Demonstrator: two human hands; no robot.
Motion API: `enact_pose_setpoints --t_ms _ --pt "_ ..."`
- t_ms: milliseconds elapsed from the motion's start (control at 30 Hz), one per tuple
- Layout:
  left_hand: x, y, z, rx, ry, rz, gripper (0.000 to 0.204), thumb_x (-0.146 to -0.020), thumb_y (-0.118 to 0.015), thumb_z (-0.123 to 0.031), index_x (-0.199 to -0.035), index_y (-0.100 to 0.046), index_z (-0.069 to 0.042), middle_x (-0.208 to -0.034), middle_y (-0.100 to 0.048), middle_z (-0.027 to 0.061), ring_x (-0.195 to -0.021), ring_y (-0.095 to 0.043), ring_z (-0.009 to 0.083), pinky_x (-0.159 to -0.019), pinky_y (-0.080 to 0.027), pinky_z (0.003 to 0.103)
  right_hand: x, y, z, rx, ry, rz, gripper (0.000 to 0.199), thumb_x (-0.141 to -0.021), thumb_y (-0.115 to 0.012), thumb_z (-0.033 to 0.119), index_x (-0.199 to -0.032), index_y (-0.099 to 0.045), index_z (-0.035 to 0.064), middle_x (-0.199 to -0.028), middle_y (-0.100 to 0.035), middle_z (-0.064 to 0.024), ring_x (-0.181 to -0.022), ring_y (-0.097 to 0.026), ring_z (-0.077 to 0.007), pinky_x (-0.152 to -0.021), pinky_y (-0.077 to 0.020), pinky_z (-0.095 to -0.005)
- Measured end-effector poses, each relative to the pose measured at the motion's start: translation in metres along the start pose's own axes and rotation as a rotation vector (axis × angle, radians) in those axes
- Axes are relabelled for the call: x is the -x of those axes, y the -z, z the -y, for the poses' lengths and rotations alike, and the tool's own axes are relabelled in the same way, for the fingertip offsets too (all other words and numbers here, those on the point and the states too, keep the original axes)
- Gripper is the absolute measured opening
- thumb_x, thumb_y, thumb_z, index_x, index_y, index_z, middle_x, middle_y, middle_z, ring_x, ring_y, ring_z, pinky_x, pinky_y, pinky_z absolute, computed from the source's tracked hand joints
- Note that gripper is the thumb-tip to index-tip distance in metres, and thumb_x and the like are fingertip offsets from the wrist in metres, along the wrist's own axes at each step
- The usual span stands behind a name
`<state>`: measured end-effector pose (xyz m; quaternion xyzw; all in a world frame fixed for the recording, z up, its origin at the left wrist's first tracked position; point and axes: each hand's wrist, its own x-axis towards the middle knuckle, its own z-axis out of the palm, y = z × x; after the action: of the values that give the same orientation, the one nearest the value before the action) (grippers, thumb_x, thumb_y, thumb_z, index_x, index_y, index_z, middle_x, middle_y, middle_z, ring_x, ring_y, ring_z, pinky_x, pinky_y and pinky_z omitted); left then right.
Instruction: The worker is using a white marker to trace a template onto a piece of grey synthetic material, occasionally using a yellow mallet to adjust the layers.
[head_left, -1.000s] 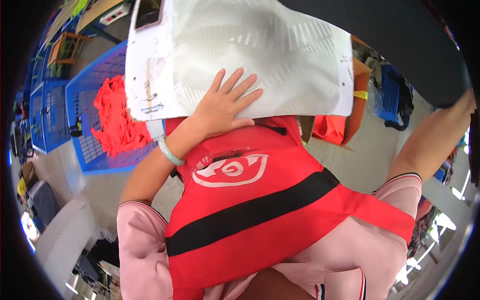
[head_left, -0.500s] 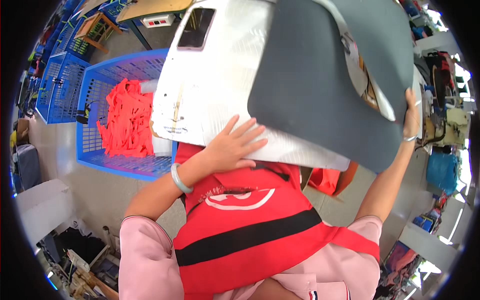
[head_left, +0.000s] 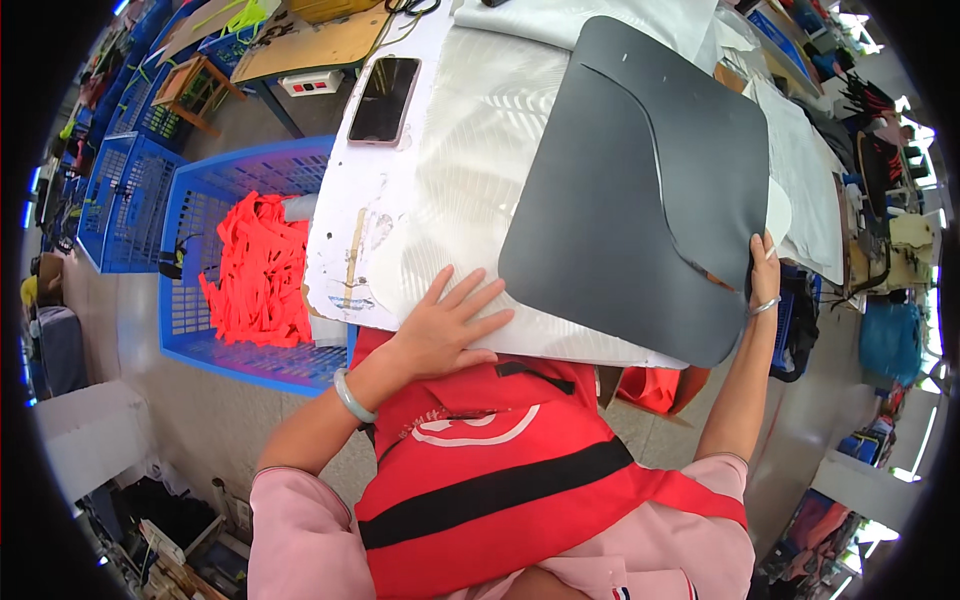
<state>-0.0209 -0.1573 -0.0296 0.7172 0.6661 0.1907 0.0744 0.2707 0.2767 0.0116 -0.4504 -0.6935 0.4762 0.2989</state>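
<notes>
My left hand (head_left: 445,325) lies spread flat on the white textured sheet (head_left: 470,150) covering the bench, my right hand (head_left: 764,275) pinches the edge of the large dark grey curved panel (head_left: 640,190) lying on it, beyond a black phone (head_left: 384,98) and beside a blue plastic crate (head_left: 190,250) of orange strips (head_left: 255,270).

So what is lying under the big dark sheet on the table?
Under the dark sheet lies a white ribbed sheet, with the left hand flat on it. The right hand holds the dark sheet's edge. The covered middle cannot be seen.
</notes>
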Motion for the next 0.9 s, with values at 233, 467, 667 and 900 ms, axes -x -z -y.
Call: enact_pose_setpoints --t_ms 233,467,667,900 --pt "0.007 0.001 0.005 -0.018 0.055 0.028 0.062 -0.08 -0.063 -0.046 -0.133 -0.051 -0.015 -0.145 -0.039 0.011 -0.135 -0.034 0.0316 -0.112 -0.021 0.05 0.007 0.006 0.006 -0.159 -0.012 0.008 0.043 -0.097 -0.052 0.024 -0.132 -0.049 -0.001 -0.124 -0.057 -0.0062 -0.11 -0.052 -0.0138 -0.096 -0.0386 -0.0253" --pt "-0.015 0.008 0.023 0.095 0.14 -0.114 0.051 -0.085 -0.063 -0.03 -0.131 -0.051 -0.011 -0.137 -0.047 0.0137 -0.129 -0.041 0.0354 -0.108 -0.029 0.049 0.021 0.002 -0.01 -0.117 0.054 0.004 0.043 -0.097 -0.052 0.023 -0.133 -0.049 -0.0004 -0.125 -0.056 -0.0054 -0.112 -0.051 -0.0135 -0.097 -0.0366 -0.0249" --pt "-0.123 0.004 0.112 -0.182 0.296 -0.323 0.045 -0.093 -0.05 -0.027 -0.135 -0.046 -0.012 -0.144 -0.038 0.0157 -0.136 -0.029 0.0372 -0.109 -0.026 0.051 0.032 -0.005 0.013 -0.184 0.038 0.001 0.044 -0.097 -0.052 0.022 -0.134 -0.048 -0.001 -0.127 -0.055 -0.0057 -0.112 -0.05 -0.0134 -0.097 -0.0365 -0.0247" --pt "-0.23 0.006 0.193 -0.267 0.49 -0.224 0.054 -0.095 -0.04 -0.046 -0.14 -0.042 -0.015 -0.148 -0.033 0.0138 -0.139 -0.024 0.0358 -0.112 -0.017 0.053 0.044 -0.003 0.032 -0.176 0.054 -0.078 0.047 -0.097 -0.051 0.02 -0.137 -0.042 -0.0039 -0.128 -0.053 -0.0066 -0.112 -0.05 -0.0131 -0.097 -0.0364 -0.0247"
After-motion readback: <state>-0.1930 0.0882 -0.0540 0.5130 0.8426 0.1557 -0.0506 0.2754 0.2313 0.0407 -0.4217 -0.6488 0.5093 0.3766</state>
